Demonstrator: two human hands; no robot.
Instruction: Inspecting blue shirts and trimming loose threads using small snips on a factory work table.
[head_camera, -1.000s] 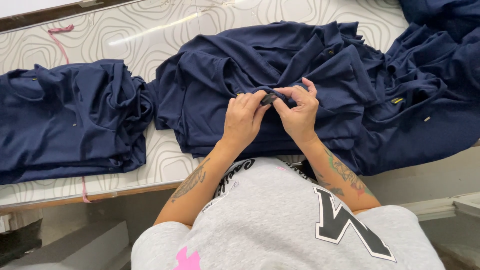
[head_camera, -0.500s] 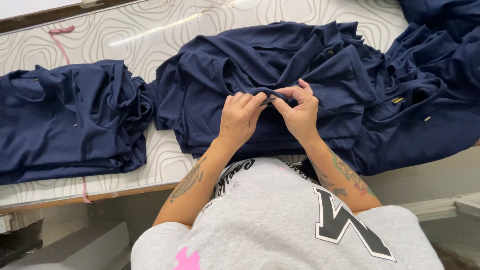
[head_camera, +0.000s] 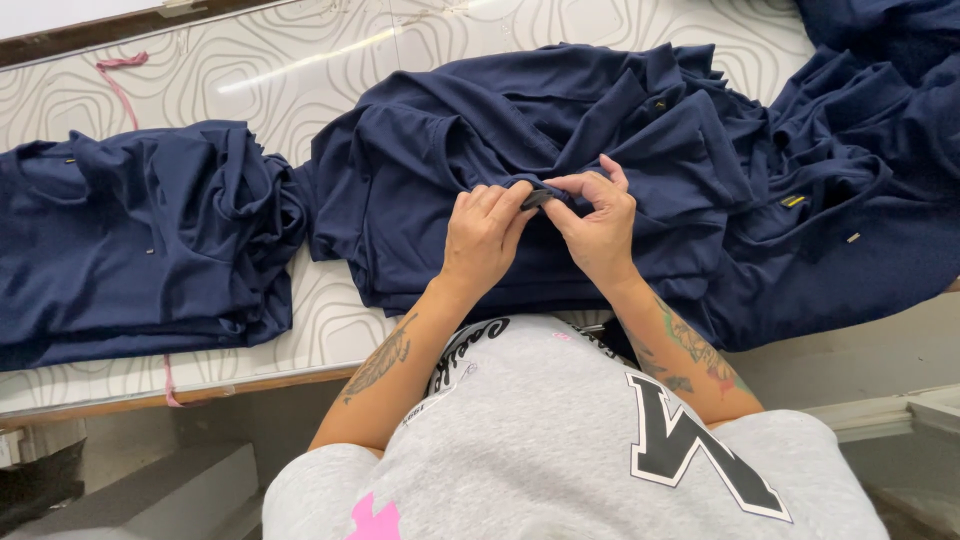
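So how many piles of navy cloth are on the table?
3: a left pile, a middle pile under both hands, and a right pile running off the frame; more may lie beyond the edge.

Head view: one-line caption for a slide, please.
Both hands, left and right, pinch a navy garment on a patterned table, another navy pile alongside.
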